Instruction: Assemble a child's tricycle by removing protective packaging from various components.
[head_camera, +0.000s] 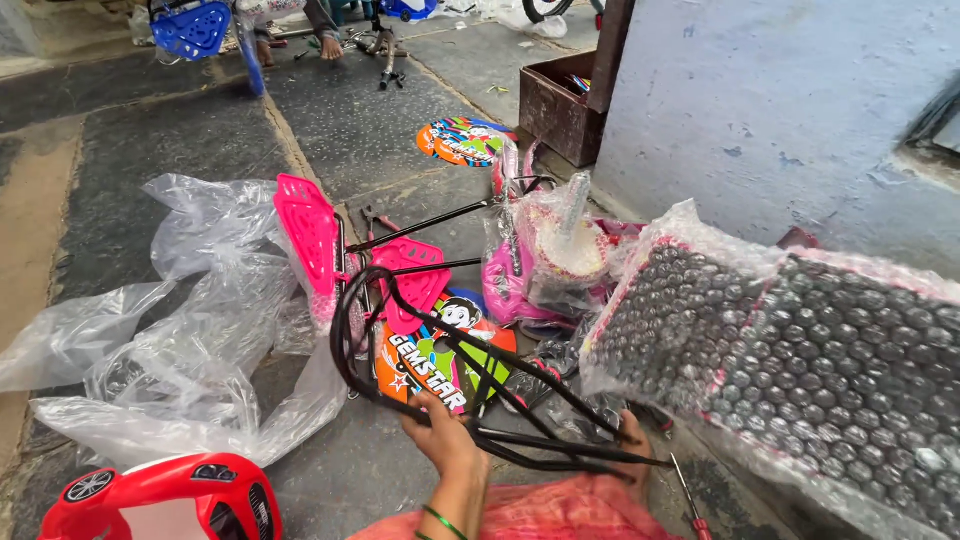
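Left hand (440, 432), with a green bangle (442, 521) at the wrist, is curled over the near bars of a black metal frame (455, 385), its fingers wrapped round the tubing low in the middle of the view. Right hand (634, 440) is mostly hidden behind the same frame; only its knuckles show, pressed to the lower bar at the frame's right end — it seems to be gripping there, though how tightly the fingers close cannot be told. That frame is a looped and branching piece of thin black tube, tilted up off the ground between the two hands, its rounded loop rising toward the pink plastic seat parts (310, 232). Just behind it lies a round printed disc (432, 362) in orange, green and blue, and a second such disc (463, 141) lies farther off on the stone floor (190, 140). Crumpled clear plastic bags (190, 330) spread to the left, and a red toy-car body (165, 497) sits at the lower left corner. To the right, a large package in bubble wrap (800, 370) leans near the pale blue wall (780, 110) — beside it a wrapped pink part with a white hub (560, 255). A rusty metal box (560, 105) stands against the wall. Far back, another person's hand (331, 47) rests near a blue plastic seat (192, 28).
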